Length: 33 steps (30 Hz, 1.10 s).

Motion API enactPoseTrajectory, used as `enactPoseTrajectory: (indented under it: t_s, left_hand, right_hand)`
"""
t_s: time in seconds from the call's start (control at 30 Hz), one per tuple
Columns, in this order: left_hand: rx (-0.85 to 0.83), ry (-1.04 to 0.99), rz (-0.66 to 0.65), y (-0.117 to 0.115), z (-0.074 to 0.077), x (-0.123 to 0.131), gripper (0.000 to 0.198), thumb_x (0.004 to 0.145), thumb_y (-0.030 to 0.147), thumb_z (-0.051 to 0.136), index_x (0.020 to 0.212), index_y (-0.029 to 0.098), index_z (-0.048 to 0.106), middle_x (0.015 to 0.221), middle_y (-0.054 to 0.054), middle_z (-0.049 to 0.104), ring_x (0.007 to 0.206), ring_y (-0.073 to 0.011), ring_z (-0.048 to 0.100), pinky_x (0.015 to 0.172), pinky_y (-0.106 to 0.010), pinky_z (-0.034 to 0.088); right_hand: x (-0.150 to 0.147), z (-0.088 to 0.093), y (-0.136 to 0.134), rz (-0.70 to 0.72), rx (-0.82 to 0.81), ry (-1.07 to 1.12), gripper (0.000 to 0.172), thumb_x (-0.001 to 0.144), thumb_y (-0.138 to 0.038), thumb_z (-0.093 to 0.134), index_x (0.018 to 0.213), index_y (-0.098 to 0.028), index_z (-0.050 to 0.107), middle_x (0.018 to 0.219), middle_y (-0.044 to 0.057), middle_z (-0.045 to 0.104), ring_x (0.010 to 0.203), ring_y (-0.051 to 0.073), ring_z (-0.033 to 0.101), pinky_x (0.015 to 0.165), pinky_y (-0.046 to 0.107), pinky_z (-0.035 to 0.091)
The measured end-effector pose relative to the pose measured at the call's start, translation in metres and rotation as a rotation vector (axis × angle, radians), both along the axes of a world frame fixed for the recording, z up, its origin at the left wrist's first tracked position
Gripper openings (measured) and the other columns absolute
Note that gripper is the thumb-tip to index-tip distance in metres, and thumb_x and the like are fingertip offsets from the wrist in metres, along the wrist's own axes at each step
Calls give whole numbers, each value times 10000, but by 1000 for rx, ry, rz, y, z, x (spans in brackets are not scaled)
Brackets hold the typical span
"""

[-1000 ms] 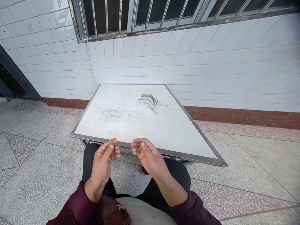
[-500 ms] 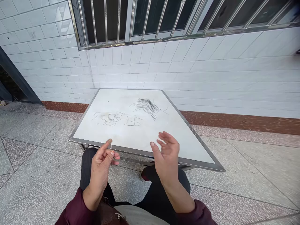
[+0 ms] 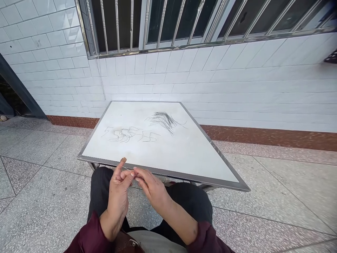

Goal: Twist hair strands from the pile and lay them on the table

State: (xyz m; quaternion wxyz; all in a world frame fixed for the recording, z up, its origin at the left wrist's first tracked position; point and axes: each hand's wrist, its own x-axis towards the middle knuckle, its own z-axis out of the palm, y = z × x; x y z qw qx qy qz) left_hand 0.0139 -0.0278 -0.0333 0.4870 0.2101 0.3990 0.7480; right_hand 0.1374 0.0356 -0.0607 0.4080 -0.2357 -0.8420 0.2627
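Note:
My left hand (image 3: 119,188) and my right hand (image 3: 150,188) meet just below the near edge of a white table (image 3: 200,154), above my lap. Both hands pinch a thin strand, too fine to name, with the fingertips touching. The left forefinger sticks up. On the table top lie a row of bent thin strands (image 3: 131,134) at the left and a loose dark bundle of strands (image 3: 164,120) farther back.
The low table has a metal rim and stands against a white tiled wall (image 3: 237,84) under a barred window (image 3: 158,21). Speckled floor tiles (image 3: 39,182) surround it. A dark doorway (image 3: 10,95) opens at the far left.
My right hand, open and raised half a second ago, has come back left and down to meet the left hand's pinch. The left hand has stayed nearly where it was.

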Motion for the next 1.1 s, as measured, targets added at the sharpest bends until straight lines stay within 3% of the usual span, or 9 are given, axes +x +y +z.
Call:
enactPoseTrajectory:
  t_s: [0.17,0.33,0.77,0.93,1.1]
  left_hand:
    - [-13,-36,29,1,2,-8,580,728,262,808,1253,180,575,751,5,702,697,-112,643,622,-200,460]
    - [-27,-6,53,0,3,-18,459,742,269,795,1153,158,625,846,-48,727,749,-126,671,651,-213,496]
    - [-38,44,88,0,1,-24,423,765,297,772,1146,185,627,897,-47,731,749,-116,670,664,-215,506]
    - [21,129,-7,-1,3,-16,438,780,273,750,1185,191,605,951,-62,727,833,-155,683,745,-272,523]
    - [-16,222,15,-2,3,-13,413,772,262,764,1151,189,619,856,-23,715,790,-137,681,731,-254,538]
  right_hand:
    - [5,11,2,24,-484,103,245,1005,-362,401,1067,-236,601,789,-3,602,507,94,547,529,265,503]
    - [9,26,9,125,-851,161,308,939,-497,494,986,-210,593,685,-45,530,450,72,446,477,239,445]
    - [22,36,17,144,-1085,331,233,891,-428,561,933,-200,580,578,-80,386,460,65,245,425,198,273]
    - [22,37,14,166,-1091,320,225,897,-416,556,933,-197,590,575,-77,388,464,65,253,418,189,270]
    - [23,37,13,155,-1070,264,268,904,-449,547,961,-193,599,539,-87,416,412,53,271,397,185,307]
